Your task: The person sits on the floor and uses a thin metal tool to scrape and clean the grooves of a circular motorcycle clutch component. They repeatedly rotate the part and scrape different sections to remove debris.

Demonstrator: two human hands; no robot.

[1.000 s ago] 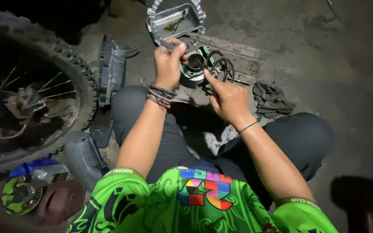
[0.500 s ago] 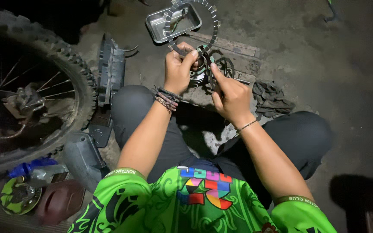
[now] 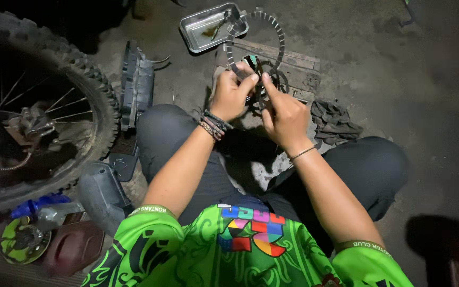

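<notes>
I sit on the ground and hold up a thin toothed metal ring plate (image 3: 280, 40) in front of me. My left hand (image 3: 231, 95), with bead bracelets at the wrist, pinches its lower left edge. My right hand (image 3: 282, 114) grips the lower part of the ring beside it, fingers pressed together. Behind the hands, a round metal motorcycle part (image 3: 278, 79) lies on a wooden board (image 3: 298, 61), mostly hidden.
A shallow metal tray (image 3: 200, 32) with small parts sits at the top. A knobby spoked wheel (image 3: 38, 111) fills the left. A black plastic cover (image 3: 135, 85), a dark rag (image 3: 333, 121), a grey cover (image 3: 99, 194) and a green disc (image 3: 19, 247) lie around my knees.
Both hands have lifted the toothed ring off the round part and now hold it upright, higher and nearer to me.
</notes>
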